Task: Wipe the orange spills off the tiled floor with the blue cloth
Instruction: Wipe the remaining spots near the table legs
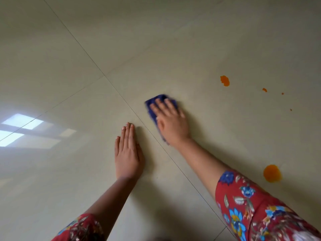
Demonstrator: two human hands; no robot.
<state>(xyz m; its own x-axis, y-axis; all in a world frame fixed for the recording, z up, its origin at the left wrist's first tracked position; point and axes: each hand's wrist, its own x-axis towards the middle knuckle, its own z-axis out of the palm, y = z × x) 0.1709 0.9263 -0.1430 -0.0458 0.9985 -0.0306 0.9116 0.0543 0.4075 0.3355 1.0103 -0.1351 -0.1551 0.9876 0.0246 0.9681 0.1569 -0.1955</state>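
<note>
Bunched dark blue cloth, blurred, pressed under the flat right hand; left hand flat on floor

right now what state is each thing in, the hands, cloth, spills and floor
blue cloth, bunched on the tiled floor under the right hand
right hand, fingers straight, pressing the blue cloth
left hand, flat on the tiled floor, holding nothing
large orange spill, unwiped, beside the right sleeve
far orange spill, unwiped, apart from the blue cloth
small orange drops, unwiped, right of the far orange spill
tiled floor, glossy
</note>
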